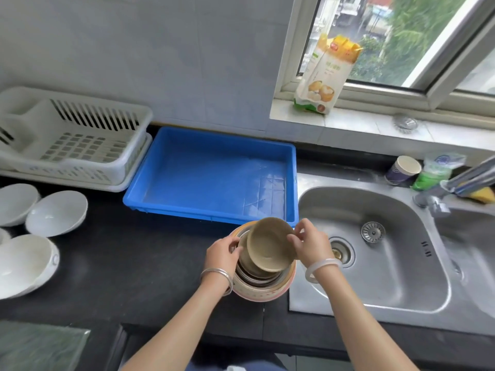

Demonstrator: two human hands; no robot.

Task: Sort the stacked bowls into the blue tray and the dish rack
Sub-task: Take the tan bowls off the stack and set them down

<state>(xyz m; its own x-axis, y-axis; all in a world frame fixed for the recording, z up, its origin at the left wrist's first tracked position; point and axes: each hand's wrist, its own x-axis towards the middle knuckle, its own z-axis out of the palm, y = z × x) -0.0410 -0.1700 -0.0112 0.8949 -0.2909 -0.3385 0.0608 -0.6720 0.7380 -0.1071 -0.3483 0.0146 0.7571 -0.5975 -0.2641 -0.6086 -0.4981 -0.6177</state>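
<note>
My right hand point(312, 243) pinches the far rim of a small tan bowl point(270, 245), tilted up off the stack of nested bowls point(263, 282) that sits on the black counter point(134, 263) beside the steel sink point(375, 250). My left hand point(223, 250) presses closed against the stack's left side (steadying it). Behind, the blue plastic tray point(214, 178) holds nothing, nor does the white slatted dish rack point(72, 140).

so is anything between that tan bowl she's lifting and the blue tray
Nothing visible. The tan bowl, tilted between the left hand and right hand, sits just in front of the blue tray, whose floor is bare.
</note>
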